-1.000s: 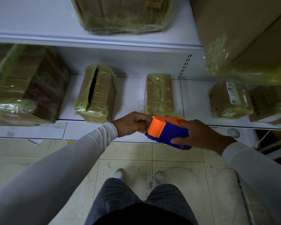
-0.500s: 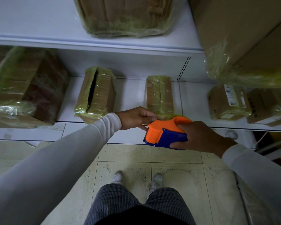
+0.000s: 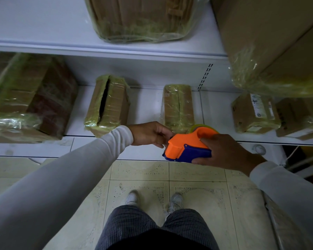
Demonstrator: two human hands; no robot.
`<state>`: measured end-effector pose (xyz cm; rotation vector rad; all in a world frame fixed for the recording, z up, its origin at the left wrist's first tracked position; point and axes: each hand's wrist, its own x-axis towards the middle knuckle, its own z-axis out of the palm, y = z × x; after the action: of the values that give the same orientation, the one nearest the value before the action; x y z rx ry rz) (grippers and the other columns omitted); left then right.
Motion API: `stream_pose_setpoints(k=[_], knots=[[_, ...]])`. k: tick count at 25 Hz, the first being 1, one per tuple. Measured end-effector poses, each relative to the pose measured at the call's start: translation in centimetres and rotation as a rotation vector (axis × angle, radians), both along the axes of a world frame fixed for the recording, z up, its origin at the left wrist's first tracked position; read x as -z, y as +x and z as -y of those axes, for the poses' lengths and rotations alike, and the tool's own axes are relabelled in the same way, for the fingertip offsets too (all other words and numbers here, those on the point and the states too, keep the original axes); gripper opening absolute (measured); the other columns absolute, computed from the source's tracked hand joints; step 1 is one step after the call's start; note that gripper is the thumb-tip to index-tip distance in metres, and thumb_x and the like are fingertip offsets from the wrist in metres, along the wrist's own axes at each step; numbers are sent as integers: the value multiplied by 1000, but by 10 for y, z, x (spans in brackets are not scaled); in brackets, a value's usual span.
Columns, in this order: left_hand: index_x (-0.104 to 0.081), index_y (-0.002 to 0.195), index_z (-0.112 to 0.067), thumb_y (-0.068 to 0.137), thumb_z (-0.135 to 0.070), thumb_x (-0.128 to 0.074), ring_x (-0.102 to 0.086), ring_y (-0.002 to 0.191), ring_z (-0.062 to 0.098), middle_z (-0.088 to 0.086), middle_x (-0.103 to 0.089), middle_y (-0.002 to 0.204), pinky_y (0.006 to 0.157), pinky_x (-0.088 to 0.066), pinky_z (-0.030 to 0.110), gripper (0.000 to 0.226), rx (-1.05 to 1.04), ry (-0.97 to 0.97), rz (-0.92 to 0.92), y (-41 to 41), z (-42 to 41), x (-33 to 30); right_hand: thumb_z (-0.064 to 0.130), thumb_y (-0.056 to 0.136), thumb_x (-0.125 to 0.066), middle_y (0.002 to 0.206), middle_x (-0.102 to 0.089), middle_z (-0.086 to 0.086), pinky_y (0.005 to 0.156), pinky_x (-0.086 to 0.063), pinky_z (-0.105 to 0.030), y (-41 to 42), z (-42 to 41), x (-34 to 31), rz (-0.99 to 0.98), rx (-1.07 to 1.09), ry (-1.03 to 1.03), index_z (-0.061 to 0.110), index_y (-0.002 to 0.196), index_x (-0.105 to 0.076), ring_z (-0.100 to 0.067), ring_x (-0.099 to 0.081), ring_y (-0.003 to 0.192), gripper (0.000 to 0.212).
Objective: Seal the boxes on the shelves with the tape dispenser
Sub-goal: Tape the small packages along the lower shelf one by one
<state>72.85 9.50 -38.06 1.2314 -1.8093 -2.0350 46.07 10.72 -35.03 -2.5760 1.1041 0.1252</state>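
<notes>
White label (image 3: 259,106) on box (image 3: 246,114); print unreadable.

White sneakers (image 3: 175,202) stand on speckled floor tiles (image 3: 197,177).

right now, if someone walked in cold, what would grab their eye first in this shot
The bright orange and blue tape dispenser at centre frame stands out most, held in the right hand while the left hand pinches at its front edge. Behind it, on the lower shelf, a plastic-wrapped box shows a dark open slit along its top, left of a wrapped, closed box.
</notes>
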Motion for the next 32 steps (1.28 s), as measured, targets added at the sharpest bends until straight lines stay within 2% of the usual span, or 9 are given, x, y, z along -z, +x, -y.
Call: stream_pose_setpoints(k=[5,10,12,15,17,21,25,29,32], knots=[[-71,102,-6,89,1,-59,-67,95,17,8,-71,99,98,-50,36,18,2,-64,25,-6,0,0,67,79,-59,77,-46,14,56,-27,-7,2,0,1,-16,-25,4,18,98,-56,-6,-47,60,53],[-70,98,-9,90,1,-58,-64,81,15,7,-70,88,84,-54,28,18,-155,-144,67,-6,-1,4,64,80,-63,79,-48,19,57,-34,-6,-2,2,2,10,39,70,22,121,-49,1,-48,60,61],[-68,94,-10,90,0,-57,-62,80,12,4,-67,86,82,-52,26,16,-244,-178,71,3,0,4,64,78,-65,72,-46,22,57,-35,-6,-13,1,5,-1,104,114,27,120,-47,6,-47,59,59],[-64,86,-12,90,3,-56,-63,78,10,3,-65,83,80,-53,24,18,-402,-164,26,39,1,5,77,72,-54,73,-55,21,60,-45,-12,-40,-4,9,9,191,183,28,117,-50,4,-57,64,67],[-63,85,-11,90,5,-55,-65,75,10,5,-65,82,76,-54,22,18,-446,-99,-22,49,-2,5,84,67,-46,74,-58,22,60,-46,-9,-49,-5,9,61,236,204,33,113,-48,8,-59,66,68],[-59,102,-10,91,4,-54,-63,93,17,7,-66,98,85,-52,27,18,-346,-49,-69,6,-4,7,73,70,-61,60,-47,25,50,-39,-3,-26,-4,3,123,226,173,37,97,-43,14,-49,49,49],[-53,124,-7,94,6,-48,-62,102,15,9,-62,116,87,-51,26,33,-176,42,-152,-16,-1,0,62,75,-68,65,-53,17,54,-40,-9,-11,-3,0,128,191,161,25,92,-53,2,-55,57,43],[-56,122,-1,95,8,-44,-63,100,18,12,-64,111,95,-51,35,31,-186,108,-180,-13,0,-3,77,71,-60,65,-50,21,55,-43,-10,-9,-3,-2,154,183,158,27,93,-52,1,-55,58,55],[-59,120,-7,94,8,-43,-63,99,18,11,-64,109,96,-50,36,34,-212,132,-179,-14,-1,-4,68,72,-60,68,-52,20,57,-44,-9,-9,-3,-1,149,187,173,21,102,-56,4,-54,59,56]])
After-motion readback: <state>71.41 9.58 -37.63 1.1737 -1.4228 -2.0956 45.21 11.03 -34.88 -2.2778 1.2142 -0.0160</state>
